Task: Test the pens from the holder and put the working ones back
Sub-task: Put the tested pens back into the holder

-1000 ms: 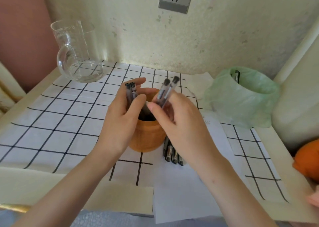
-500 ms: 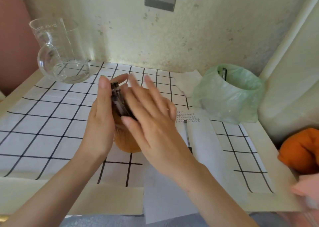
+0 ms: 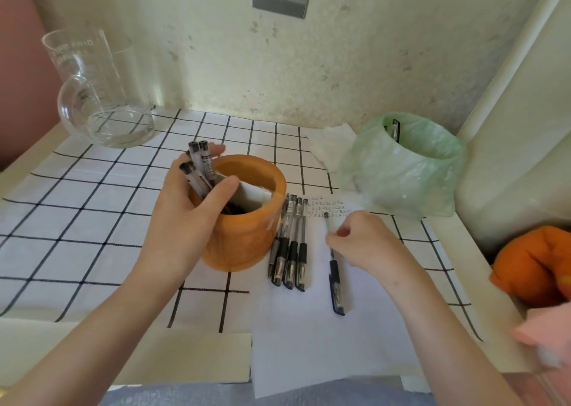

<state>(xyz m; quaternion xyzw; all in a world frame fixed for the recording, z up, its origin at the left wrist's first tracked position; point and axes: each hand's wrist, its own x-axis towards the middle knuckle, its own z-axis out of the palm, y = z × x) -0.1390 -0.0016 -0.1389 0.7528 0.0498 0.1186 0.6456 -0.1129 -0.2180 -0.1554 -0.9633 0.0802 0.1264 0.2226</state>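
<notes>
Holder (image 3: 247, 238): your left hand (image 3: 182, 220) grips its rim, thumb inside, pinning three pens (image 3: 200, 161) upright at its left edge. Right of holder, beyond row of four pens (image 3: 290, 251) just beside it, loose pen (image 3: 335, 276) lies on paper (image 3: 309, 344), long axis running away from you, cap end nearest you. Your right hand (image 3: 367, 242) is the nearer one, fingers curled, pinching the barrel midway.

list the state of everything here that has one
pen holder, upright
left hand, grips three pens against holder rim
right hand, pinches blue pen on paper
four pens, lying beside holder
glass jug, upright, little water
green bin bag, open, pen inside
</notes>
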